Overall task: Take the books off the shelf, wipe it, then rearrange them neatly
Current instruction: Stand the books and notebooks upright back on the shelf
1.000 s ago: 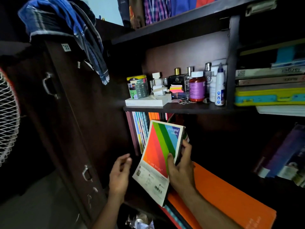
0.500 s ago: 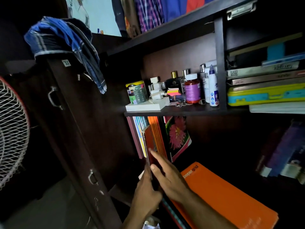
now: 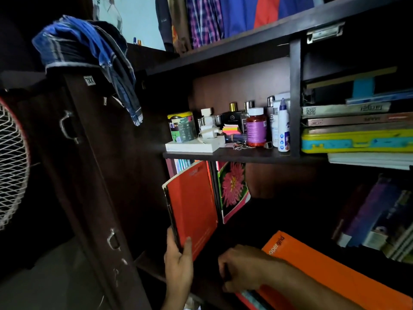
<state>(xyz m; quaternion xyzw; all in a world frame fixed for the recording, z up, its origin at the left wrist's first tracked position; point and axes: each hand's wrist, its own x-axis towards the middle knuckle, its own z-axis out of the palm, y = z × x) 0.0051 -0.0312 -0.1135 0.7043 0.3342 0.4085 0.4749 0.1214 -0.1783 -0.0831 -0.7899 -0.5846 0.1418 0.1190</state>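
We see a dark brown wooden shelf board point(image 3: 234, 155) with a dull matt finish, and a red paper-covered notebook point(image 3: 192, 204) whose cover looks smooth and matt. The orange card-covered notebook point(image 3: 330, 271) shows a slight sheen. A blue checked cloth garment point(image 3: 89, 52) hangs soft and creased; the amber plastic bottle point(image 3: 256, 128) looks glossy.

Dark wooden shelf point(image 3: 234, 155) carrying a white box point(image 3: 194, 147), bottles and a tin point(image 3: 182, 127). Below, upright books, including a flower-cover book point(image 3: 233, 191).

Red book point(image 3: 192, 204) upright, tilted, on lower shelf point(image 3: 156, 268); flower-cover book point(image 3: 233, 189) just behind; orange book point(image 3: 324, 271) flat.
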